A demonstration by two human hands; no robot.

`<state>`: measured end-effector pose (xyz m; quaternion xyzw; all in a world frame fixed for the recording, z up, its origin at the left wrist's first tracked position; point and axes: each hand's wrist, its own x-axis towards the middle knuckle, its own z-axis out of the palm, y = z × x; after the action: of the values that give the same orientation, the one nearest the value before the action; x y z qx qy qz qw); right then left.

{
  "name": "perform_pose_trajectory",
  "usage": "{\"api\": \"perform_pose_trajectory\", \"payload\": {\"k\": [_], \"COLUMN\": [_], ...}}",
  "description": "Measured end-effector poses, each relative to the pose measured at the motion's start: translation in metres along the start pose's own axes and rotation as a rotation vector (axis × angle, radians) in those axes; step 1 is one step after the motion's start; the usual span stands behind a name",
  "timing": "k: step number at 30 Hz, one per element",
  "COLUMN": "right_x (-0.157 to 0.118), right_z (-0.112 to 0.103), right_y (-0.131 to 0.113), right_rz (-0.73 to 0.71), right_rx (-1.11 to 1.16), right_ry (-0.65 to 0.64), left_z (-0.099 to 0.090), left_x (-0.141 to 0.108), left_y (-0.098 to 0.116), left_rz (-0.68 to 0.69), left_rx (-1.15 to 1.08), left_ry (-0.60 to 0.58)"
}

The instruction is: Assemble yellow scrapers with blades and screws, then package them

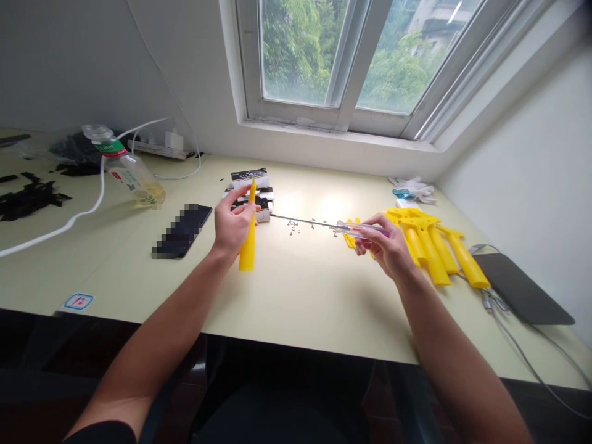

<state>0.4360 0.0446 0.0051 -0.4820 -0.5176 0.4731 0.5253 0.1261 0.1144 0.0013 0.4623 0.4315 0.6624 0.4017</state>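
My left hand (232, 225) is closed round a yellow plastic handle (247, 250), held upright with its narrow end up. In my right hand (386, 243) is a screwdriver (349, 228) with a clear handle; its long thin shaft points left, toward the yellow handle. Small metal nuts or screws (293, 226) lie scattered on the table beneath the shaft. Small yellow pieces (350, 240) lie beside my right fingers, partly hidden by them. Behind my left hand are small black and white boxes (250, 178), partly covered by it.
Several yellow handles (432, 253) lie at the right, near white gloves (414, 189) and a dark flat device (522, 288) with cables. A phone (185, 231), a tilted bottle (132, 169), a white cable (87, 213) and black scraps (32, 196) lie on the left of the table (296, 308).
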Motion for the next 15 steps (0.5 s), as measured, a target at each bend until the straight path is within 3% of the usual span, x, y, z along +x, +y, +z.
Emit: {"api": "perform_pose_trajectory", "payload": {"k": [4,9,12,15], "right_x": [-0.002,-0.004,-0.006,-0.004], "right_z": [-0.005,0.006,0.016,0.025], "right_y": [-0.004,-0.002,0.003,0.008], "right_rz": [0.035,0.04,-0.057,-0.302], "right_rx": [-0.208,-0.706,-0.977,-1.155], "right_ry": [-0.181,-0.447,-0.502,-0.401], "left_z": [-0.009,-0.001,0.006,0.009], "left_x": [0.01,0.001,-0.006,-0.009], "left_y": [0.005,0.006,0.005,0.006], "left_rz": [-0.039,-0.066,-0.082,-0.149], "left_rx": [-0.096,-0.175,-0.211,-0.268], "left_ry": [0.088,0.037,0.027,0.066]}}
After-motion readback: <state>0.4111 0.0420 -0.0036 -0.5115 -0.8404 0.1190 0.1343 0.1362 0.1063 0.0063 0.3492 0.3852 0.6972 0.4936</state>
